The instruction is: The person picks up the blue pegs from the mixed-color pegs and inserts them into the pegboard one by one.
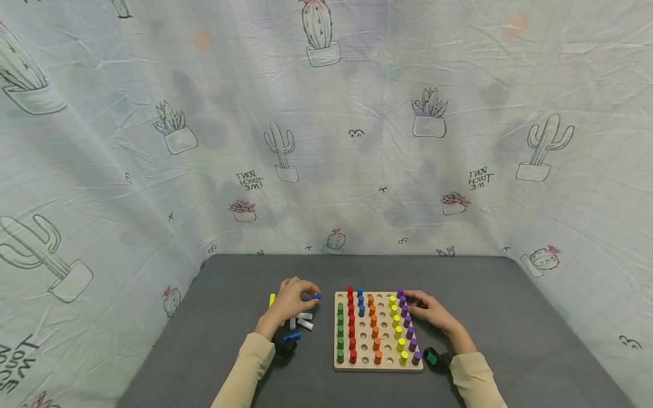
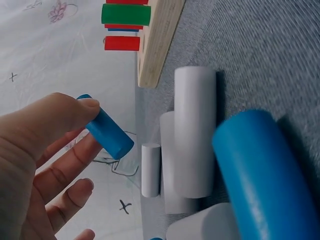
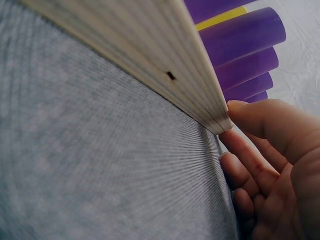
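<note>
A blue peg [image 2: 111, 135] is pinched between the thumb and finger of my left hand [image 1: 291, 298], raised left of the wooden pegboard [image 1: 378, 368]. At the board's far right edge, my right hand [image 1: 435, 313] holds the wood between thumb and fingers, as the right wrist view shows. Upright pegs fill much of the board: green pegs [image 1: 340, 331] at the left, then red pegs [image 1: 351, 320], a few blue pegs [image 1: 361, 301] at the back, orange pegs [image 1: 374, 332], yellow pegs [image 1: 398, 332] and purple pegs [image 1: 410, 332]. The blue column's front holes and another column are bare.
Under and beside my left hand lie several loose white pegs [image 1: 305, 324], a loose blue peg [image 1: 292, 336] and a yellow peg [image 1: 272, 299]. The grey tabletop [image 1: 316, 385] meets a cactus-print cloth [image 1: 357, 170] behind and at the sides.
</note>
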Demonstrator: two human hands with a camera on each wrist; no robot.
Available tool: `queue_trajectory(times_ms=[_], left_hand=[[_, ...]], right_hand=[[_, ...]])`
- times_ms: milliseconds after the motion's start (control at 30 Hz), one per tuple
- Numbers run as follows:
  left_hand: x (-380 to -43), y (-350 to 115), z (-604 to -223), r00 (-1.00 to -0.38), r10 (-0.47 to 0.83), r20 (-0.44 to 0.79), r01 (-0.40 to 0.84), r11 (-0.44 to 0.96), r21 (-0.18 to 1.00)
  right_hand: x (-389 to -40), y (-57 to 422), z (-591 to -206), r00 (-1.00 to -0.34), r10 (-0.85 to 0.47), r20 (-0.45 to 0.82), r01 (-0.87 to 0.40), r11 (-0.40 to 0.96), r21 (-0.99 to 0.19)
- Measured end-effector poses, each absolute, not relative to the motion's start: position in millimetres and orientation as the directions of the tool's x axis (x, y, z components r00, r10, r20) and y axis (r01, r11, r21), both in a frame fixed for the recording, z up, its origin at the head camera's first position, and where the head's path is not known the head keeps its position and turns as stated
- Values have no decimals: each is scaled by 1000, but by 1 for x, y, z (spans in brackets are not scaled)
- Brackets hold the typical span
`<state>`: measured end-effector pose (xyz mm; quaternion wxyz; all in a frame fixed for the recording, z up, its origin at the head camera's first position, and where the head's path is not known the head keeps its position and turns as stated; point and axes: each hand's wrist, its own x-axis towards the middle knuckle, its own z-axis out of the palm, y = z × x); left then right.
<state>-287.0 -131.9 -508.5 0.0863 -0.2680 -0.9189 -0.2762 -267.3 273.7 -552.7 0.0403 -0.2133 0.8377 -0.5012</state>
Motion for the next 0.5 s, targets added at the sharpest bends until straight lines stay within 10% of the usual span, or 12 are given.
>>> queue_trajectory(times_ms=[500], left_hand=[[-280, -125, -506, -828, 451, 332, 560, 661, 500]], right_hand=[[-265, 274, -553, -894, -413, 173, -346, 393, -852]])
